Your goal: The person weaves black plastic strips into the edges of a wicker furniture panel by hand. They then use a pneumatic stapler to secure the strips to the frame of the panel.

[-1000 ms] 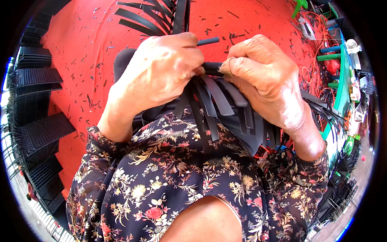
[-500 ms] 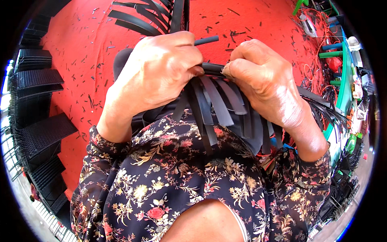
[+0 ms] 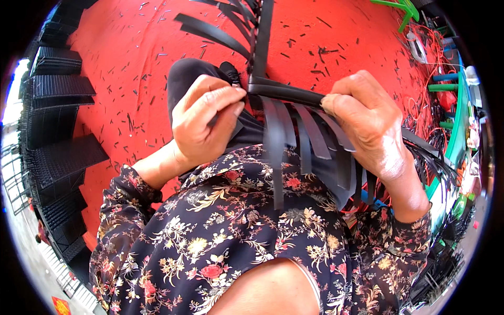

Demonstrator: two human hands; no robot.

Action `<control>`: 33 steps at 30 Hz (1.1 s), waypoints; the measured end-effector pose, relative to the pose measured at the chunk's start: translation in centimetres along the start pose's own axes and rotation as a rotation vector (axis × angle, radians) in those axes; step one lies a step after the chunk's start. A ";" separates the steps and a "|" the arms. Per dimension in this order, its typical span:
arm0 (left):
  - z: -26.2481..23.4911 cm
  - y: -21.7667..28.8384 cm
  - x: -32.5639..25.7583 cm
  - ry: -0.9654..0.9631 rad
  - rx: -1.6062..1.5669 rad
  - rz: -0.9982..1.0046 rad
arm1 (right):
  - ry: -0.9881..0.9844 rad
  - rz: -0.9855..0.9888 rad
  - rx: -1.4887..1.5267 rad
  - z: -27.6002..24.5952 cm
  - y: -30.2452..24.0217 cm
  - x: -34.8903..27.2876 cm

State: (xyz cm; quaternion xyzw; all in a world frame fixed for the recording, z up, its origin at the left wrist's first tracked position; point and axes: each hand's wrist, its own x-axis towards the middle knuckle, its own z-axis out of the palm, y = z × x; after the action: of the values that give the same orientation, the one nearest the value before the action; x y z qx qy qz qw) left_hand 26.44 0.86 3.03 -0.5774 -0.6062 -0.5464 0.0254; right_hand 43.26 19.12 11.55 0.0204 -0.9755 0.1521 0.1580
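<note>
The left hand is curled shut, fingertips pinching the near end of a black bar. The right hand closes around the bar's other end, thumb on top. The bar runs level between the two hands, above the person's lap. Black strips hang from it in a fringe onto the floral blouse. A long black strip rises from the bar toward the mat's far edge. The red mat is littered with black offcuts. Black woven panels stack along its left edge; cables and green items crowd its right edge.
</note>
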 end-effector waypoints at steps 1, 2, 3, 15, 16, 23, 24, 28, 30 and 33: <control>-0.1 -0.3 0.0 -0.006 -0.008 -0.049 | 0.005 0.007 0.005 0.0 0.0 0.0; -0.1 -0.2 0.0 0.000 -0.033 -0.112 | 0.007 0.007 0.011 -0.1 0.0 0.0; 0.1 -0.8 -0.1 -0.032 -0.068 -0.127 | 0.009 0.009 0.016 -0.1 0.0 0.0; 5.2 -3.3 -4.2 -0.055 -0.285 -0.370 | -0.047 0.294 0.191 -2.1 0.0 -2.0; 5.8 -3.6 -4.8 -0.075 -0.251 -0.412 | -0.082 0.339 0.206 -2.6 -0.1 -2.0; 8.9 -3.6 -8.0 -0.225 -0.194 -0.824 | -0.087 0.653 0.581 -4.1 1.0 -4.7; 8.9 -3.7 -7.9 -0.182 -0.229 -0.840 | -0.083 0.661 0.580 -4.2 1.3 -5.1; 9.2 -5.0 -9.3 0.063 -0.562 -1.034 | -0.067 0.862 0.632 -4.6 0.6 -5.0; 9.0 -5.0 -9.7 0.143 -0.662 -1.088 | -0.275 0.759 0.513 -5.8 1.4 -4.8; 8.3 -4.7 -9.4 0.330 -0.863 -1.165 | -0.292 0.646 0.422 -5.8 1.6 -5.2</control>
State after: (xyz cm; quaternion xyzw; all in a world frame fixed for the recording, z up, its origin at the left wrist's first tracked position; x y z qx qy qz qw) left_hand 31.14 1.53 -9.51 -0.0315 -0.5340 -0.7405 -0.4069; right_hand 49.80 22.35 14.72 -0.2337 -0.8911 0.3863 -0.0455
